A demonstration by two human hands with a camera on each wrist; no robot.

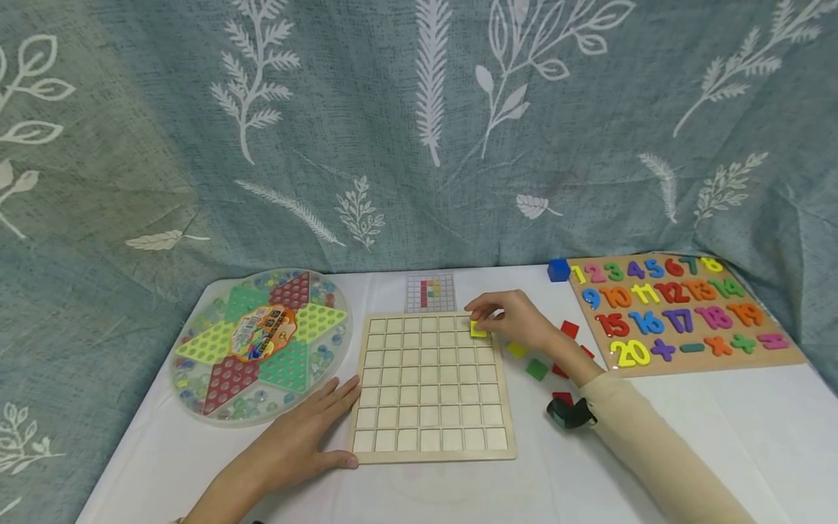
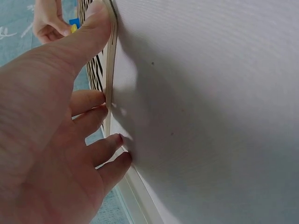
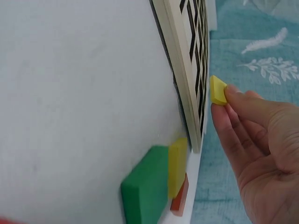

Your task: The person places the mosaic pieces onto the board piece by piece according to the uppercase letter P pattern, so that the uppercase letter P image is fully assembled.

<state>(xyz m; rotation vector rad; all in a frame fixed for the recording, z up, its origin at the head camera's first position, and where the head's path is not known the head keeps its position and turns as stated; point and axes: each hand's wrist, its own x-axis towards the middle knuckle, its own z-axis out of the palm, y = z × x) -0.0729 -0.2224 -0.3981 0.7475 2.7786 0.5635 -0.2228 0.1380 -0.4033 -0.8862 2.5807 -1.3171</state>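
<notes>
A square wooden grid board point(image 1: 420, 375) lies in the middle of the white table, its cells bare wood. Between thumb and fingers my right hand point(image 1: 513, 316) pinches a yellow square tile point(image 3: 217, 90), held over the board's far right corner. In the right wrist view that tile is tilted. My left hand point(image 1: 304, 429) rests at the board's left side, thumb point(image 2: 96, 18) and fingertips touching its edge. Right of the board lie a green tile point(image 1: 537, 369), another yellow tile point(image 1: 517, 350) and several red tiles point(image 1: 569, 330).
A small printed card point(image 1: 429, 292) with a coloured grid pattern sits behind the board. At left stands a round Chinese checkers set point(image 1: 262, 346) with marbles. A number puzzle board point(image 1: 694, 367) and a blue cube point(image 1: 559, 270) are at right. A curtain point(image 1: 393, 145) hangs behind.
</notes>
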